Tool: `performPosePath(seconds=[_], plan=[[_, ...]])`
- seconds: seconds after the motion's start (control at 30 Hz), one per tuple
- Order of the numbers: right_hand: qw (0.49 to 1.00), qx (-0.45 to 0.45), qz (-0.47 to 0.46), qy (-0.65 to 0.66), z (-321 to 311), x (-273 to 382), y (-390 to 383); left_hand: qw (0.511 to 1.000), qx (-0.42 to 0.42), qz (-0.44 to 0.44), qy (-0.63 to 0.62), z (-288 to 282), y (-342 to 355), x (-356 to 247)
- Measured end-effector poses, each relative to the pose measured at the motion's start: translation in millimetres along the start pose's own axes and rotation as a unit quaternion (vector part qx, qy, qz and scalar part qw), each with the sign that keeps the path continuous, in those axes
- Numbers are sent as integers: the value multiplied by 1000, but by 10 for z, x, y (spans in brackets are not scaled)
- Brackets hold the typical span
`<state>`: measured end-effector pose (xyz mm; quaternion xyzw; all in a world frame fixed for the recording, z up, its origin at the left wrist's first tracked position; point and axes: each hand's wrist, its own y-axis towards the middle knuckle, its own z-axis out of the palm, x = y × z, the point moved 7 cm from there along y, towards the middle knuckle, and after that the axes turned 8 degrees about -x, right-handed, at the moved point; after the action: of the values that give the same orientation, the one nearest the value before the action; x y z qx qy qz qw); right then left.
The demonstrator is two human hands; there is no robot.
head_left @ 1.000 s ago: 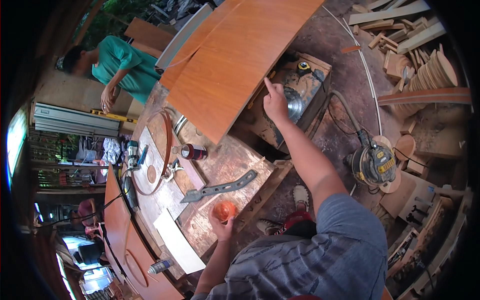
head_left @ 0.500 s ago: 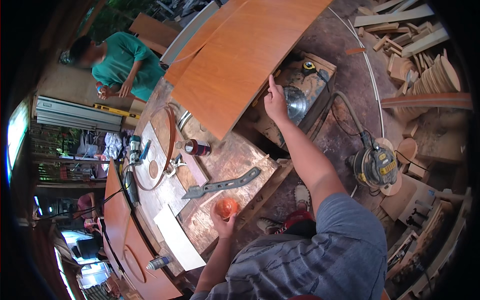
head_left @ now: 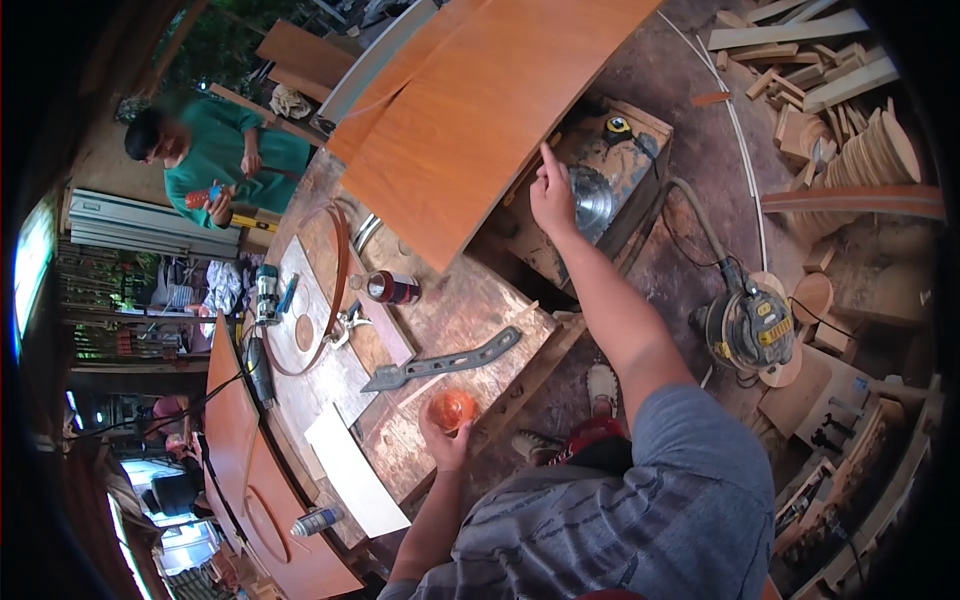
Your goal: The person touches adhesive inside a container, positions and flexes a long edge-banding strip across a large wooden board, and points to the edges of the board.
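Head view: white sheet (head_left: 352, 478), lay left of left hand (head_left: 447, 447), which gripped orange bowl (head_left: 454, 408); wooden panel (head_left: 480, 130), slanted beyond; right hand (head_left: 553, 200), index finger extended near panel's edge, remaining grip indiscernible; black-and-yellow machine (head_left: 752, 330), stood right of both hands.

One orange bowl (head_left: 453, 410) and one dark bottle (head_left: 392, 288) appear near center — one saw blade (head_left: 592, 204), one tape measure (head_left: 618, 128) and one vacuum (head_left: 757, 330) right of center — one spray can (head_left: 315, 521), lower left.
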<state>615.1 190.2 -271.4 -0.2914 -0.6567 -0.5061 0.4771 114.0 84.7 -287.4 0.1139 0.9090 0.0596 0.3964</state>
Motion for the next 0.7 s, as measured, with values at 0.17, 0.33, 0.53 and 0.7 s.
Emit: performPosePath(seconds=[0.17,0.33,0.53,0.7], plan=[[999,22,-2,-34,97,-56,42,1000,12,-13,9,46,25,-61],[996,93,-11,-8,180,26,-377,1000,13,-18,11,40,26,-37],[999,-13,30,1,-35,-91,22,1000,9,-8,23,17,5,42],[997,19,48,-54,62,-280,218,1000,15,-8,-2,81,23,70]])
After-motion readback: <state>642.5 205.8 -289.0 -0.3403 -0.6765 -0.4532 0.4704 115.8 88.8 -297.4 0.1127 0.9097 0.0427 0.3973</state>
